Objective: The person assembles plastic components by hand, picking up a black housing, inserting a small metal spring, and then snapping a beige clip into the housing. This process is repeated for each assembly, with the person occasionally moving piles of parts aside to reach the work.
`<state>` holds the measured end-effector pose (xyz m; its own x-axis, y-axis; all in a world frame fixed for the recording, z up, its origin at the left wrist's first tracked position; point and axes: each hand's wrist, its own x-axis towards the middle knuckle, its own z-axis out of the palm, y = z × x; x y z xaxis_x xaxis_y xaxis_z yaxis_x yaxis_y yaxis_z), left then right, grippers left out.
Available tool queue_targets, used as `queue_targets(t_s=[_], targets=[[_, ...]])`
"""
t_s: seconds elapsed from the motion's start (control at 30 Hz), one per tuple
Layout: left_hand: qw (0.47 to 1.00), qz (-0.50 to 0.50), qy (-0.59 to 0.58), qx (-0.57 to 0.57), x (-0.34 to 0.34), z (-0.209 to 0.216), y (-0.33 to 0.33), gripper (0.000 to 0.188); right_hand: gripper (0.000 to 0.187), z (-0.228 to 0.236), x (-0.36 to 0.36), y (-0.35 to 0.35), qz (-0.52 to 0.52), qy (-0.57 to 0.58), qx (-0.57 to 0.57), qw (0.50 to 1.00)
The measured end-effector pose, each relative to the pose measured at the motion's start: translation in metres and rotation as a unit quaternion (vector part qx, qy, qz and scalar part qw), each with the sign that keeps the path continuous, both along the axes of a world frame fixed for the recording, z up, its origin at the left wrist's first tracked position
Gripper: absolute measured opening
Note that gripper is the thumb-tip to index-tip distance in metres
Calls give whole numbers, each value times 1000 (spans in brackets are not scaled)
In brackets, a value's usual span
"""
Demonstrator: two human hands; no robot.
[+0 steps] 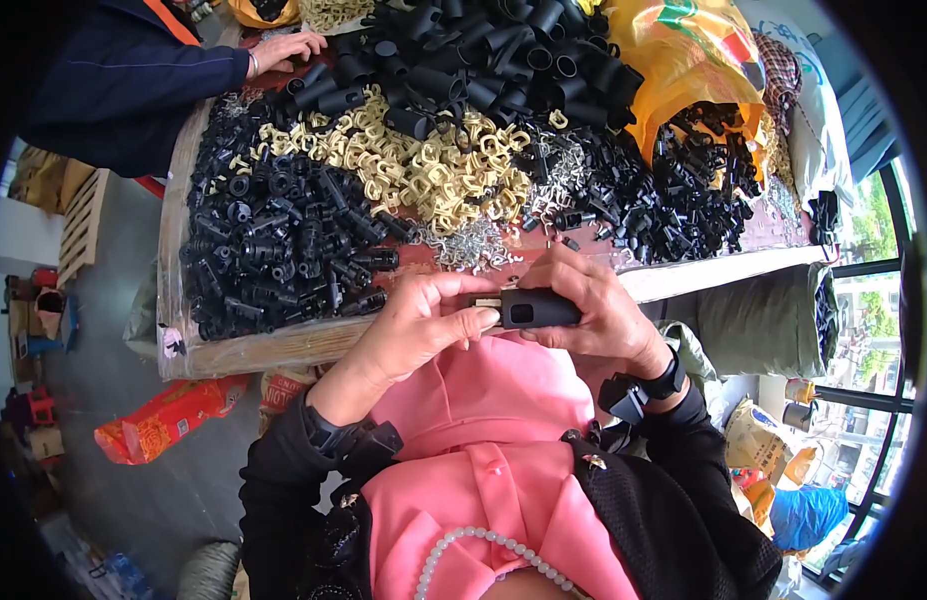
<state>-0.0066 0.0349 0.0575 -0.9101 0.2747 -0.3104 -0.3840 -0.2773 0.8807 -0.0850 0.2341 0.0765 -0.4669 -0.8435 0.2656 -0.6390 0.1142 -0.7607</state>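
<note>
My right hand (601, 308) grips a black plastic sleeve (545, 309) with a square window, held level just past the table's near edge. At the sleeve's left end, my left hand (421, 325) pinches a small cream-coloured piece (489, 303) between thumb and fingers; whether it is inside the sleeve or only against it, I cannot tell. Beyond my hands lie a heap of cream loop-shaped parts (433, 172) and a patch of small silver metal pieces (470, 246). Black ribbed plastic fittings (273, 240) are piled to the left.
Large black tubes (503, 60) are stacked at the back. Small black parts (673, 200) spread at right, beside a yellow plastic bag (683, 60). Another person's hand (286, 50) rests at the far left of the table. A red bag (168, 420) lies on the floor.
</note>
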Motion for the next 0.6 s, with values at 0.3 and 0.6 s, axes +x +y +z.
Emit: queue_targets(t_s=[0.3,0.6], targets=[[1000,-10,19,-5,18,11,8,31,40,4,36,-3,-42,13,13,999],[998,-30,-5,-63,-2,-3,3,39,57,-19,24,-15,-48,-36,1,998]])
